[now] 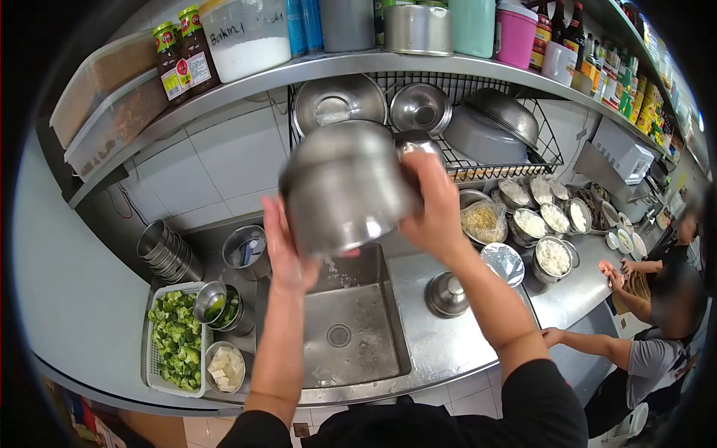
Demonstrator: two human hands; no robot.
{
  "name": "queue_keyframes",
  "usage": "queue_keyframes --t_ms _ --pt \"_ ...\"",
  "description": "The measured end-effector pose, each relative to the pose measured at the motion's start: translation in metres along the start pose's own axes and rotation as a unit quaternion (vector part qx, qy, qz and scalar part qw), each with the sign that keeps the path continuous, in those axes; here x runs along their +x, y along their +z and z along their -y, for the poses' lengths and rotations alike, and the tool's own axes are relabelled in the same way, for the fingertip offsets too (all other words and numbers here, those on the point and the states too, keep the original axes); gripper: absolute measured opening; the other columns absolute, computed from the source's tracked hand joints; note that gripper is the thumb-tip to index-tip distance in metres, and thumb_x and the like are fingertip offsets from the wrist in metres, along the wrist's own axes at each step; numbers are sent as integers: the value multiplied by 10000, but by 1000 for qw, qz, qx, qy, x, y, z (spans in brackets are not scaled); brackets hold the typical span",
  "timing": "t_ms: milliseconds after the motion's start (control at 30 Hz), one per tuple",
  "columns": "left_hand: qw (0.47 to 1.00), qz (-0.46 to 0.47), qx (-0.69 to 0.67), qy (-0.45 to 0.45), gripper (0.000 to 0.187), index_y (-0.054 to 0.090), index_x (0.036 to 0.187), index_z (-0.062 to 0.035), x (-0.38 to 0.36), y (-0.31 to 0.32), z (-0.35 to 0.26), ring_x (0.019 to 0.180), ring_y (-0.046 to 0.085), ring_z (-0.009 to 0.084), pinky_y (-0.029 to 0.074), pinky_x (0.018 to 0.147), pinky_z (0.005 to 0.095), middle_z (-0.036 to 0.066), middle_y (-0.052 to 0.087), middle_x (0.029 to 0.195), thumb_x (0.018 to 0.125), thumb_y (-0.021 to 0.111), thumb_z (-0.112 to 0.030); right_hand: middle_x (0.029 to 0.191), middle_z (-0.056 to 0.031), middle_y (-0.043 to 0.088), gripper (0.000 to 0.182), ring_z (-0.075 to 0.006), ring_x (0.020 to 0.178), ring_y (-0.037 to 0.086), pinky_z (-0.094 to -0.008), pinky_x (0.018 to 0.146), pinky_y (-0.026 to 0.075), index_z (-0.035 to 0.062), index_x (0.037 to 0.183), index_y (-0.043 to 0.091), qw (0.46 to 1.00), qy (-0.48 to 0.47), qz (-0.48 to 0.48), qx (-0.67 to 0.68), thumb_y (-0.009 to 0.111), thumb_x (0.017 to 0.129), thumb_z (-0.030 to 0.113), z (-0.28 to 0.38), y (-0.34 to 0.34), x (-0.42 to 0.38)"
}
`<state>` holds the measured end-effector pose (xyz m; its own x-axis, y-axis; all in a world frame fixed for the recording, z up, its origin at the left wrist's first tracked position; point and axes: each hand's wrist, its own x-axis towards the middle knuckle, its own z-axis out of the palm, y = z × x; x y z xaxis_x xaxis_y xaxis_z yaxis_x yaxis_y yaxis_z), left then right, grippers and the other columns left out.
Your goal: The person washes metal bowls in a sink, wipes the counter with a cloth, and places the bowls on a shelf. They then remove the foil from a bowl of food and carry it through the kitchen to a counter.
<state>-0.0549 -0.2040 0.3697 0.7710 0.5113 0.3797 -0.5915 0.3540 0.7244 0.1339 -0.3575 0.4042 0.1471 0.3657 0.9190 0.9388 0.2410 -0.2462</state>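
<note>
A steel pot (347, 190), slightly blurred and tilted, is held up over the sink (340, 336). My left hand (287, 250) supports it from the left and below, its thumb raised along the side. With my right hand (433, 201) I grip the pot's right side; part of those fingers is hidden behind it. Water drops show beneath the pot against the back of the sink. A small upturned steel bowl (447, 294) rests on the counter right of the basin, below my right hand.
A basket of broccoli (178, 340), a bowl of white chunks (225, 367) and stacked steel pots (170, 250) stand left. Behind hangs a wire rack (478, 168) of bowls, under a loaded shelf (321, 69). Bowls of white food (553, 256) and people (650, 351) are at right.
</note>
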Motion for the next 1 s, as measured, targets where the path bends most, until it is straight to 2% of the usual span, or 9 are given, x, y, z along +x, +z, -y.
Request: queue_keyframes --t_ms 167,333,467,600,667,767,833,900,1000 --pt "972 -2 221 -80 963 486 1511 1 69 50 -85 725 799 339 686 487 423 225 764 1095 1012 398 -819 1117 -287 728 495 -465 1008 712 -475 855 579 -106 1298 603 977 205 45 21 771 876 93 -55 26 89" --pt "856 23 457 -240 850 454 1535 4 144 16 -113 789 814 308 588 404 272 226 770 1095 1037 529 -681 827 -224 736 348 -306 597 730 -447 444 497 -152 960 714 901 392 183 14 793 852 169 -63 33 126" --pt "809 -16 479 -340 678 520 1488 -28 207 -24 -98 723 803 295 527 394 274 174 775 1008 1047 584 -540 974 -222 774 403 -365 784 780 -494 613 590 -94 1085 753 823 447 348 -30 770 848 231 -103 49 155" --pt "663 -66 707 -239 459 715 1145 10 236 -25 -78 675 783 257 487 428 300 117 780 932 1003 691 -426 1334 -203 739 572 -413 1240 699 -544 1094 521 20 1310 748 860 300 337 -240 726 862 376 -137 89 164" --pt "579 -76 786 -202 359 769 1005 25 241 -16 -77 723 786 267 563 530 351 127 790 954 959 725 -327 1380 -221 708 586 -406 1262 689 -508 1099 527 4 1322 732 845 283 342 -297 722 866 372 -134 91 164" --pt "548 -48 820 -160 367 784 1027 -2 257 -38 -71 772 777 339 613 678 426 180 783 951 948 736 -357 1406 -273 674 596 -386 1297 669 -401 1094 541 -14 1349 705 804 430 377 -164 726 865 333 -152 97 165" --pt "522 -43 845 -108 392 763 1132 6 251 -54 -57 875 756 440 608 834 488 230 782 987 966 711 -345 1271 -312 720 593 -421 1239 690 -430 1066 558 -29 1357 690 939 261 163 -154 743 838 252 -198 119 140" --pt "499 -129 828 219 477 703 1209 80 226 -71 -30 971 737 480 584 872 510 284 768 1044 976 714 -335 1297 -314 695 585 -459 1271 643 -467 1097 522 -36 1424 623 954 259 108 -102 726 880 150 -148 100 121" --pt "582 -127 778 198 411 624 1353 47 184 -61 -17 1157 673 508 557 961 528 310 730 1197 1016 616 -190 1351 -300 661 506 -502 1277 616 -495 1107 502 33 1430 629 994 106 -21 14 680 928 80 -159 119 82"
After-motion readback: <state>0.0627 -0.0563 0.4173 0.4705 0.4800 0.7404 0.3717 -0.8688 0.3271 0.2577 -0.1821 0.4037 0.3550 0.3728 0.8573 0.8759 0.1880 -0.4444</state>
